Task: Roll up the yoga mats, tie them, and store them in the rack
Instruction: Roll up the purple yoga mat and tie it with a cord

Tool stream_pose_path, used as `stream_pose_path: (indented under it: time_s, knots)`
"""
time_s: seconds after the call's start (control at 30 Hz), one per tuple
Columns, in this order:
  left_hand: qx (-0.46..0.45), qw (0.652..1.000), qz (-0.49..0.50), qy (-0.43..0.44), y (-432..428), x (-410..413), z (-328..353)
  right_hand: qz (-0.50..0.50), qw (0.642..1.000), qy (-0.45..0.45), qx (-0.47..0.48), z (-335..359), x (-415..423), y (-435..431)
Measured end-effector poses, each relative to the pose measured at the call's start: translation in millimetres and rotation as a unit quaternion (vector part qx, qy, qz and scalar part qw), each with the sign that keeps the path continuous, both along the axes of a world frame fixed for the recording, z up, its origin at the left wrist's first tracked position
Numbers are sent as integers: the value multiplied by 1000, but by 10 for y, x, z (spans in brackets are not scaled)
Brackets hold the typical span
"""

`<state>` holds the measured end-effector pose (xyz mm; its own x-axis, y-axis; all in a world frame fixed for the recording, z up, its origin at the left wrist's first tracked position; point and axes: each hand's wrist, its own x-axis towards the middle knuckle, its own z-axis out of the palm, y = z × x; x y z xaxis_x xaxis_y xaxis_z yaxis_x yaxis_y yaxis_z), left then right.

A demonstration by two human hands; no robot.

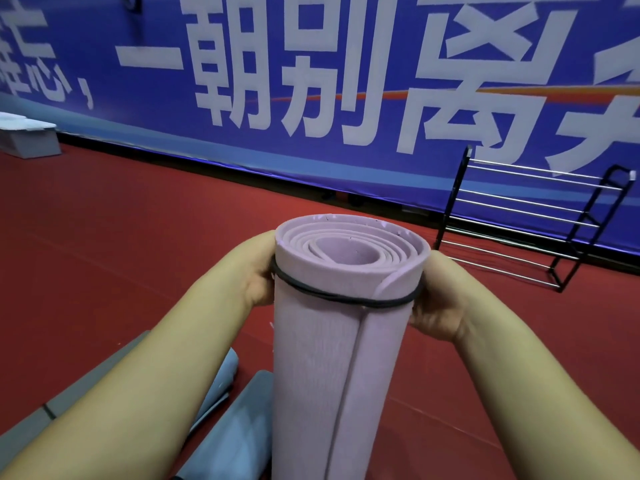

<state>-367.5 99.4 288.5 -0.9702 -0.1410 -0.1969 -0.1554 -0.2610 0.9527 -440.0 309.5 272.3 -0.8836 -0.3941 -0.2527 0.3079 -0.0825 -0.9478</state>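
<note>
A rolled lilac yoga mat (322, 358) stands upright in front of me, its spiral end facing up. A black elastic band (349, 299) circles it near the top, slanting down to the right. My left hand (259, 275) holds the roll's left side at the band. On the other side my right hand (436, 303) grips the roll, with the band running under its fingers. Most fingers of both hands are hidden behind the mat. A black metal rack (530, 220) with chrome bars stands at the right by the wall.
Grey rolled mats (228, 441) lie on the red floor (138, 254) at the lower left, under my left forearm. A blue banner (346, 64) with large white characters covers the wall. A grey step block (27, 136) sits at the far left.
</note>
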Motion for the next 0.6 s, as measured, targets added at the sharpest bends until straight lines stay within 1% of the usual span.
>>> stream_pose_path:
  time_s: [0.03, 0.07, 0.13, 0.17, 0.23, 0.27, 0.33, 0.37, 0.4, 0.43, 0.5, 0.53, 0.6]
  knots:
    - [-6, 999, 45, 20, -21, -3, -47, 1, 1000, -5, -8, -5, 8, -27]
    - [-12, 993, 106, 47, -38, -16, -91, -14, 1000, 14, 2, -5, 4, -49]
    - [-23, 971, 188, 144, -37, 40, -219, -35, 997, 72, 17, -32, -24, -64]
    - [-52, 959, 191, 202, -38, 86, -302, -38, 993, 105, 26, -23, -2, -73]
    - [-174, 937, 135, 270, 46, 182, -384, -45, 989, 135, 38, -9, 34, -109]
    - [-220, 928, 107, 281, 68, 195, -407, -42, 991, 122, 26, -12, 36, -113]
    - [-247, 922, 95, 283, 32, 170, -425, 18, 995, 72, -69, -52, 48, -55]
    - [-251, 920, 92, 286, 6, 157, -422, 44, 990, 64, -116, -88, 58, -23]
    - [-259, 918, 92, 285, -28, 143, -439, 60, 985, 87, -138, -133, 64, 1]
    - [-274, 915, 88, 284, -53, 129, -465, 65, 979, 145, -126, -172, 67, -4]
    - [-310, 906, 75, 277, -68, 121, -539, 38, 960, 268, -64, -213, 64, -77]
    - [-318, 906, 70, 272, -61, 122, -577, 27, 956, 289, -37, -204, 73, -112]
    - [-302, 910, 81, 272, -21, 129, -583, 26, 953, 303, -7, -210, 61, -120]
